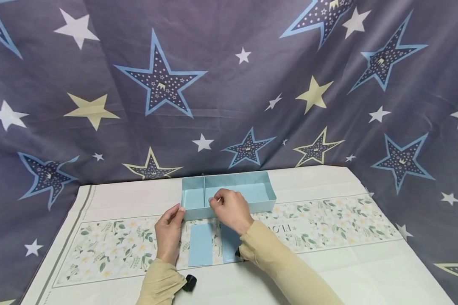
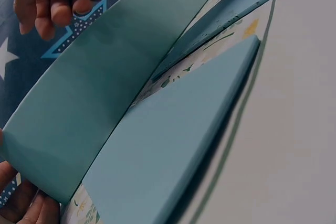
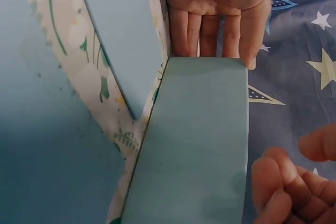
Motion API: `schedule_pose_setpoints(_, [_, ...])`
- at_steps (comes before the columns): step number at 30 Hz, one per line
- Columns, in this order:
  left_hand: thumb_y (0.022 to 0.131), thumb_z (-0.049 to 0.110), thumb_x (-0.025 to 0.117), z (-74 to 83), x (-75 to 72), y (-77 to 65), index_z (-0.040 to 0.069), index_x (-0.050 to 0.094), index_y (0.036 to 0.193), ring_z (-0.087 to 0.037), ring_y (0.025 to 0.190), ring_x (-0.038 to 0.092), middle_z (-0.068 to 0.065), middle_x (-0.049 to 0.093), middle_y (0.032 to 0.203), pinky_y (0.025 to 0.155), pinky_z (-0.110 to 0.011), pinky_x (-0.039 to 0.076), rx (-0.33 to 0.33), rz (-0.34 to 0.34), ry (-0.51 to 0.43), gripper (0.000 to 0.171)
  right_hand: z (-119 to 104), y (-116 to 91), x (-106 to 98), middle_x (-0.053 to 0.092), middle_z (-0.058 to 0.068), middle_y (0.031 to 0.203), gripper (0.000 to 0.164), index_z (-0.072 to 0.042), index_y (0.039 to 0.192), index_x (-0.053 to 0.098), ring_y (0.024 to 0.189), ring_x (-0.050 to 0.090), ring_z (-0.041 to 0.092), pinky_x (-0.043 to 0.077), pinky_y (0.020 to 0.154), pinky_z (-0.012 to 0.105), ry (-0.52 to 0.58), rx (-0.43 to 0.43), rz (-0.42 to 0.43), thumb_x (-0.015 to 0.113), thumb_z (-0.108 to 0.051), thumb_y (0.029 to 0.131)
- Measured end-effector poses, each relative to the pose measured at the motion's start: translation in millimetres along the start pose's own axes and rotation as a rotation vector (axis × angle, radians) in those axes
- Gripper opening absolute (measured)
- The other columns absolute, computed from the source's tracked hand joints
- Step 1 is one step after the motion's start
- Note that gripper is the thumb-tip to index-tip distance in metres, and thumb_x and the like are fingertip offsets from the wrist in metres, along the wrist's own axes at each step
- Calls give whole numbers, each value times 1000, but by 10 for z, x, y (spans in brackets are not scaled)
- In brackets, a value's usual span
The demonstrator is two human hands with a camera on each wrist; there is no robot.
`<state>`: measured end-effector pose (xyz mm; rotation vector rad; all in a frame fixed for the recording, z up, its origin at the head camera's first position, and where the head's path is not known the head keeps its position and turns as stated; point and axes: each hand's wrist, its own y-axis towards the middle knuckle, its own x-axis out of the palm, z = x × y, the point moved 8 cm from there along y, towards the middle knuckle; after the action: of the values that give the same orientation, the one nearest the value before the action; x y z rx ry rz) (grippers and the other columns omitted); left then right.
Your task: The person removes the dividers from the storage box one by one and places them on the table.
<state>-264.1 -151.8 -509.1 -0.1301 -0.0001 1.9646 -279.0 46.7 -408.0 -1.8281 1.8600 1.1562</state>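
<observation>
A light blue-green rectangular box (image 1: 252, 191) lies open-topped on the table, with a thin divider (image 1: 205, 192) nearer its left end. My left hand (image 1: 169, 231) holds the box's left end, thumb at the front corner and fingers along the end wall. Over the box, just right of the divider, hovers my right hand (image 1: 230, 209); its fingers are loosely bent, and in the right wrist view the thumb stands apart with nothing seen between. In front of the box lie two blue rectangular pieces, the left one (image 1: 200, 245) flat-topped, the right one (image 1: 229, 245) partly hidden by my right wrist.
A white cloth with a floral band (image 1: 118, 248) covers the table. Behind it hangs a dark curtain (image 1: 213, 106) printed with stars, close to the box's back. A small black object (image 1: 190, 283) sits at my left cuff.
</observation>
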Motion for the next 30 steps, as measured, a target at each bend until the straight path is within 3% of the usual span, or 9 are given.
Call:
schedule_pose_setpoints(4, [82,42,62,-53,6,35,19,60,114,-14,99,53,-6,59,113,88,-36,48,17,20,9,39,8,31,12,54,-8,59,14,-22,73,60,48,45,7,39,42,26,-18,1,-3,57,-31,85])
schedule_pose_setpoints(10, [77,56,62,-302,20,212,28,61,109,-9,95,53,1,61,109,85,-34,49,54,33,30,43,-3,66,27,53,-9,58,12,-21,75,60,46,44,7,39,41,25,-38,-30,8,57,-28,85])
schedule_pose_setpoints(15, [74,59,63,-432,24,294,31,61,107,-7,93,53,4,61,106,84,-33,50,66,46,21,43,2,111,38,52,-9,56,12,-20,76,60,45,44,6,39,41,26,-49,-40,27,57,-28,85])
schedule_pose_setpoints(30, [79,50,63,-314,5,210,27,61,110,-9,95,53,0,60,109,86,-35,49,54,38,16,39,69,255,105,53,-9,56,12,-21,76,60,46,45,6,41,42,26,-58,-21,27,56,-28,85])
